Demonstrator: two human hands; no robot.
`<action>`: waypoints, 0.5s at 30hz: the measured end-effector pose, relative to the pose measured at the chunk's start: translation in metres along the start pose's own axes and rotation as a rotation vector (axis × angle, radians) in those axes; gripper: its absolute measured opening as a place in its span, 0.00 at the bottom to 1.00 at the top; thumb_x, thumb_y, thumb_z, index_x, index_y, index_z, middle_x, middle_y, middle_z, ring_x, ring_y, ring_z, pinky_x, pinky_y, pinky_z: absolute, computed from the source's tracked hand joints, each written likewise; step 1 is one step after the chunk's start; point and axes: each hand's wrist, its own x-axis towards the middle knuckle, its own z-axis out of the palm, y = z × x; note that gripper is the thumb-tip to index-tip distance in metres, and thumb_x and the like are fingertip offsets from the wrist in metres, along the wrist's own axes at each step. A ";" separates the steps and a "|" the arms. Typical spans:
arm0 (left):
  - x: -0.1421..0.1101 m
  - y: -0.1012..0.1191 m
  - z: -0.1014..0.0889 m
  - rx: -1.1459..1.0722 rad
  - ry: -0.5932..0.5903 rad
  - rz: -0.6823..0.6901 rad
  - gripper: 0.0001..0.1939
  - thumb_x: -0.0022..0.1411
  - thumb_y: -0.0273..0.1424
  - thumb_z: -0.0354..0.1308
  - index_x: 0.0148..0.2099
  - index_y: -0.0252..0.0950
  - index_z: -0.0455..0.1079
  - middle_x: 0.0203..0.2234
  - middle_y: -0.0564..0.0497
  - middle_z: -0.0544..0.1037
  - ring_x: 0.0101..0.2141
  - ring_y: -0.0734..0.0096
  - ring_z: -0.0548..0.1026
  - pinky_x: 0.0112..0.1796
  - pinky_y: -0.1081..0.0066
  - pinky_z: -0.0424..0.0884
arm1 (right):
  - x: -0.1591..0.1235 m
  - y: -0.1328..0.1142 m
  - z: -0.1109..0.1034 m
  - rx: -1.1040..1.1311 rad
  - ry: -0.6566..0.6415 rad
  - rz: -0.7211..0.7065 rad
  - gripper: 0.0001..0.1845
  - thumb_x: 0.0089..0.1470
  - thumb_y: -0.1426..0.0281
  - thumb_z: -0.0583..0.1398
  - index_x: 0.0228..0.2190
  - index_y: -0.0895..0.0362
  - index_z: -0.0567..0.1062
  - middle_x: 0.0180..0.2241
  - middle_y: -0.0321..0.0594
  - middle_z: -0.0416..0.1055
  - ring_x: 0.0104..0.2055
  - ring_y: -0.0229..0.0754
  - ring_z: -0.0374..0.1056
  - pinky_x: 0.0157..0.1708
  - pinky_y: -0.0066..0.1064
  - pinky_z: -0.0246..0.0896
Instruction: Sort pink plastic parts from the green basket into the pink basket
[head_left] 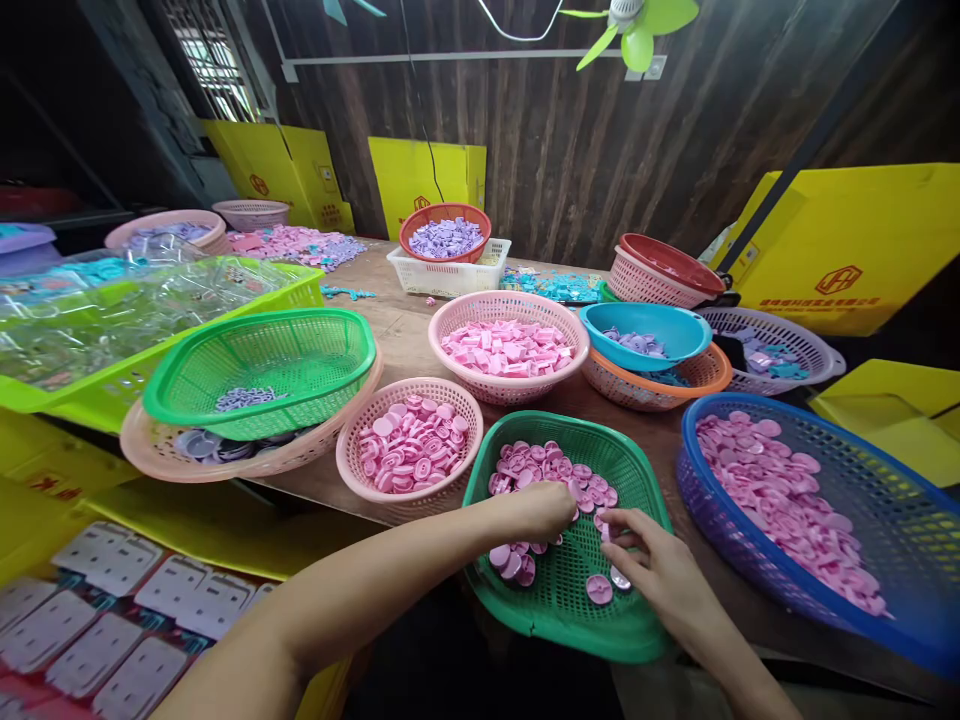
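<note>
A green plastic basket (570, 610) stands in front of me with pink round plastic pieces (540, 465) scattered in it. My left hand (544, 508) is closed over the middle of this basket, its fingertips turned away, so what they grip is hidden. On the basket's right side, my right hand (652, 555) pinches a pink round piece (603, 527) between thumb and fingers. Below that hand lie a loose pink disc (598, 589) and a paler, shiny one (620, 577).
To the right, a blue basket (919, 545) holds many similar pink pieces. Pink baskets (346, 470) of pink parts stand behind and left. A green basket (322, 385) rests on a wider pale one. Packed white pieces (120, 560) sit in a yellow box, lower left.
</note>
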 end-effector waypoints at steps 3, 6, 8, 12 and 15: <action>-0.006 0.011 -0.010 -0.044 0.025 -0.004 0.13 0.37 0.19 0.61 0.12 0.35 0.61 0.07 0.57 0.59 0.16 0.73 0.63 0.27 0.70 0.64 | -0.002 0.000 -0.002 0.179 -0.012 0.043 0.15 0.48 0.65 0.60 0.40 0.54 0.71 0.39 0.42 0.70 0.41 0.45 0.67 0.38 0.33 0.65; -0.016 0.028 -0.017 -0.457 0.111 -0.079 0.04 0.48 0.28 0.58 0.25 0.33 0.67 0.16 0.54 0.69 0.21 0.72 0.69 0.28 0.71 0.65 | -0.003 -0.004 -0.002 0.345 -0.002 0.101 0.18 0.48 0.64 0.61 0.42 0.55 0.70 0.39 0.42 0.71 0.41 0.47 0.68 0.39 0.35 0.64; -0.024 0.040 -0.016 -0.857 0.169 -0.131 0.09 0.52 0.33 0.56 0.32 0.32 0.66 0.21 0.52 0.71 0.24 0.73 0.71 0.29 0.71 0.67 | -0.003 -0.009 0.002 0.421 0.004 0.122 0.18 0.47 0.64 0.61 0.42 0.55 0.70 0.37 0.42 0.72 0.39 0.47 0.69 0.37 0.35 0.65; -0.040 0.054 -0.008 -1.189 0.299 -0.157 0.15 0.50 0.38 0.59 0.34 0.31 0.63 0.23 0.51 0.72 0.25 0.73 0.72 0.30 0.71 0.68 | -0.003 -0.021 0.013 0.512 0.034 0.123 0.17 0.48 0.64 0.61 0.41 0.56 0.71 0.37 0.42 0.72 0.36 0.44 0.69 0.33 0.30 0.64; -0.048 0.055 -0.002 -1.229 0.357 -0.180 0.17 0.49 0.39 0.60 0.33 0.31 0.62 0.21 0.51 0.73 0.24 0.73 0.72 0.28 0.73 0.67 | -0.003 -0.023 0.020 0.554 0.055 0.128 0.17 0.49 0.64 0.61 0.42 0.56 0.71 0.37 0.41 0.72 0.33 0.40 0.67 0.33 0.29 0.62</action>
